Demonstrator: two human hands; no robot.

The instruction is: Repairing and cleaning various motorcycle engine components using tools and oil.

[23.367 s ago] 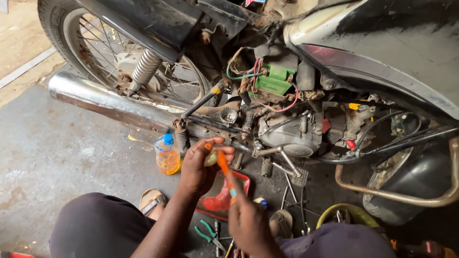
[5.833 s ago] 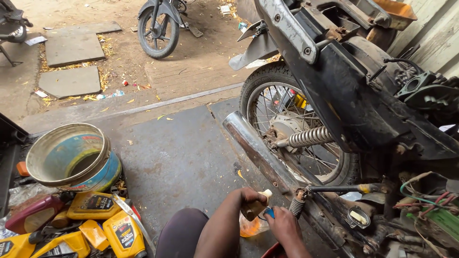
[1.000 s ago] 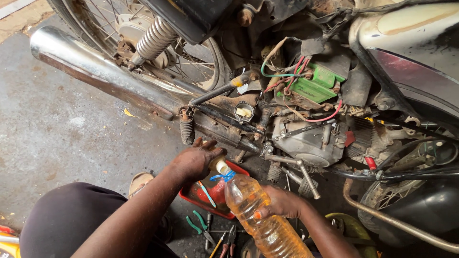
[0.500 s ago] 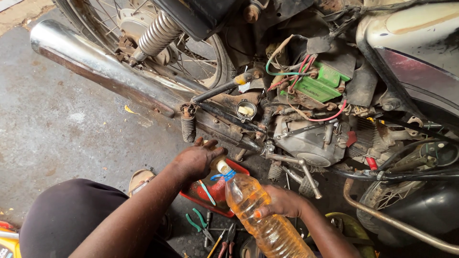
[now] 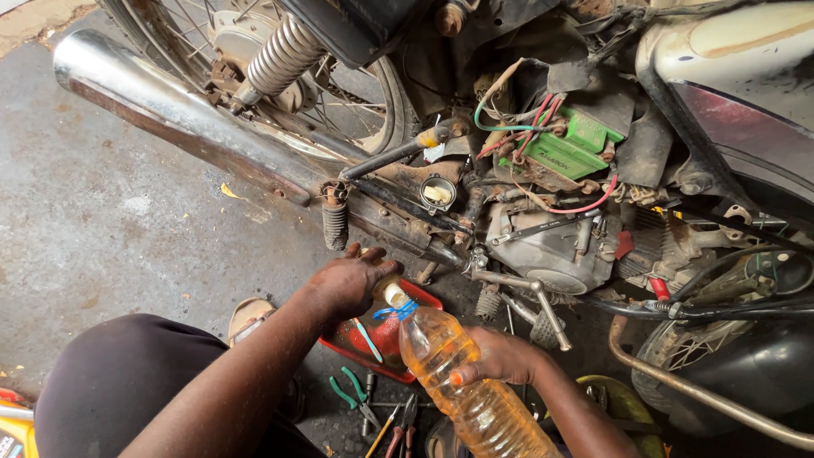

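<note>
my right hand (image 5: 500, 356): it grips the plastic bottle (image 5: 462, 382) around the middle, fingers closed on it; the bottle is tilted, neck pointing up toward the engine.
bottle: clear, filled with amber liquid, a blue ring at the neck; it is just in front of the engine (image 5: 551, 250), above the red tray.
my left hand (image 5: 349, 280): at the bottle's mouth, fingers curled over a small cap (image 5: 395, 294); i cannot tell if the cap is on or off.
red tray (image 5: 373, 335): on the floor under the bottle neck, tools inside.
pliers (image 5: 352, 394): green handles, left of the bottle's base.
engine: behind the bottle, dirty, with a kick lever.
green battery (image 5: 577, 148): above the engine, coloured wires around it.
exhaust pipe (image 5: 178, 110): chrome, far left of the bottle, beside the rear wheel.
</note>
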